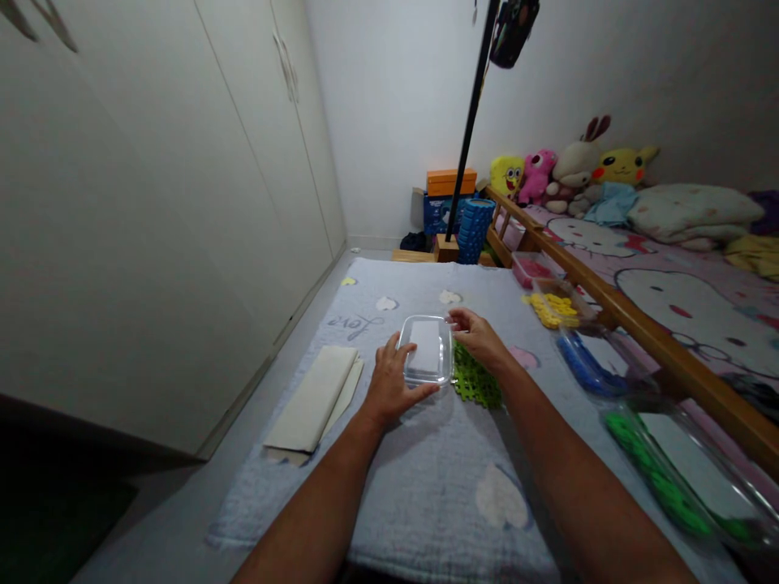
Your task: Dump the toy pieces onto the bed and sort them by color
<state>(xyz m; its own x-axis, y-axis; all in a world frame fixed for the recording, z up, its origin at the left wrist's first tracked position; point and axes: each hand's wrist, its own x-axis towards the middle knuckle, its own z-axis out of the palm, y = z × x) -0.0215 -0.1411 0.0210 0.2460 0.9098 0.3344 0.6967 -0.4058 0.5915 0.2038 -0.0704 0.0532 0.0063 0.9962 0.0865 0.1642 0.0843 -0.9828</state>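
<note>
On my feed the white wardrobe fills the whole left side of the frame. The bed with its cartoon-cat sheet takes the right side, and a row of plush toys sits at its far end in the upper right. A pale blue blanket is spread on the floor through the centre and bottom of the frame, and both bare forearms reach out over it.

Along the blanket's right edge, against the wooden bed rail, stands a line of clear tubs. The green tub is at lower right, the blue tub above it, and the yellow tub further up.

A folded cream sheet lies left of centre on the blanket. The clear box sits at the centre of the frame on the blanket, with something flat and white inside it.

The left hand has its grip clasped on the box's near left corner, thumb along the near edge and fingers up the left side. The right hand touches the box's far right corner with its fingertips. I cannot tell whether that grip is clenched on the rim or only resting there.

A small pile of green pieces lies just right of the box, touching it, under the right wrist.
</note>
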